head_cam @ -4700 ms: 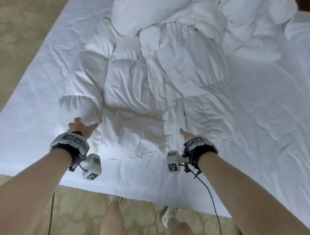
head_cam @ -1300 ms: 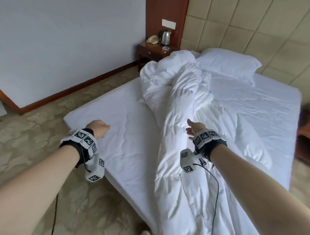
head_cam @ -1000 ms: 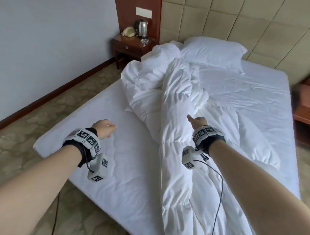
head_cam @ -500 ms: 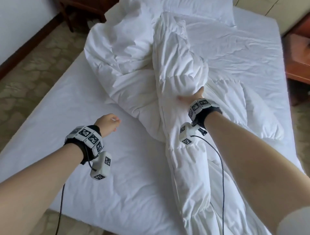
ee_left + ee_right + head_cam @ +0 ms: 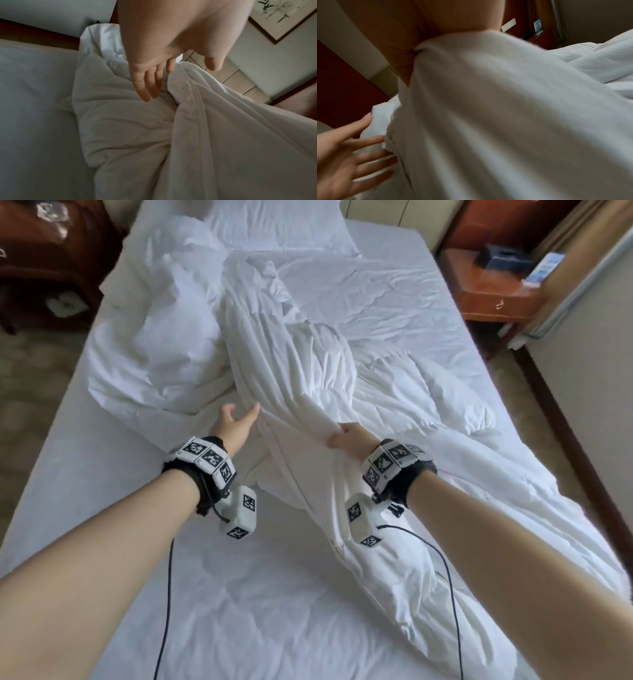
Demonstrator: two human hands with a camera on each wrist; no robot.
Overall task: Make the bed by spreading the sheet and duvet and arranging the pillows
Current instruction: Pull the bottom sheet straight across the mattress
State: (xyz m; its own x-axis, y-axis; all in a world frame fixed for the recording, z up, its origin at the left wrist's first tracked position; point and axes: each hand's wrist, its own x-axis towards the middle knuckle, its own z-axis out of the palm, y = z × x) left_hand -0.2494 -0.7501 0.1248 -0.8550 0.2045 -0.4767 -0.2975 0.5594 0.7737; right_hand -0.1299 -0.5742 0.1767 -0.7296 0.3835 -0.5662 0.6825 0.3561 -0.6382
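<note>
Head view: one duvet [image 5: 291, 364], bunched in a long ridge down the middle of the bed; one pillow [image 5: 274, 227] at the headboard; one sheet [image 5: 239, 594], bare on the near left. Half a second ago my left hand [image 5: 234, 424] hung over the sheet; now it reaches the ridge, so spreading can begin. My right hand [image 5: 349, 438] still grips a fold.

Left wrist view: one hand, fingers [image 5: 147, 86] wide, holding nothing, at the duvet.

Right wrist view: duvet fabric [image 5: 505, 108] bunched in my right hand.
</note>
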